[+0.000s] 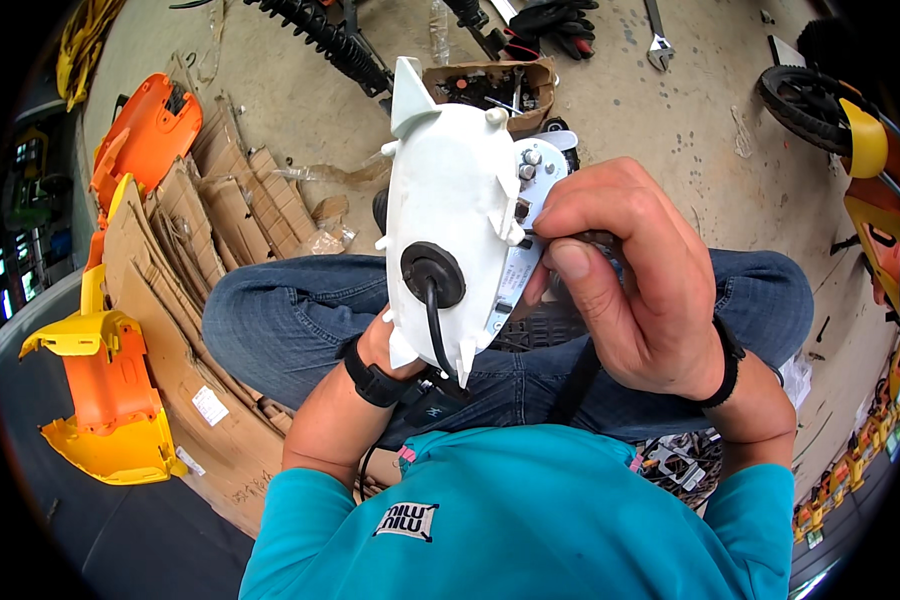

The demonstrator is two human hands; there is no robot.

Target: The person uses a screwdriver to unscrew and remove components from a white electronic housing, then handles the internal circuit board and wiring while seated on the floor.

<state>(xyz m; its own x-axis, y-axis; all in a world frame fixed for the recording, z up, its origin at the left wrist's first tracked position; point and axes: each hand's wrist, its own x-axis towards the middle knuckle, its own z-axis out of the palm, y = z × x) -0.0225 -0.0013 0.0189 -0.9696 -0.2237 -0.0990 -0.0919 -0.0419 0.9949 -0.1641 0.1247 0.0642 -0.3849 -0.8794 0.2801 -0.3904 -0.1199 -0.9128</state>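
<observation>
A white plastic housing (440, 175) with tabs, a black grommet (432, 273) and a black cable (436, 330) stands upright before me. My left hand (384, 348) grips it from behind, its fingers largely hidden. Along the housing's right side is a pale board (538, 178) carrying small components. My right hand (640, 280) is closed at that board, thumb and index finger pinched near the components around a small dark item that I cannot make out.
Flattened cardboard (170, 330) and orange-yellow panels (110, 385) lie left. Beyond my knees are a box of small parts (470, 82), shock absorbers (310, 30), dark gloves (560, 22) and a wrench (658, 45). A wheel (800, 105) is at right.
</observation>
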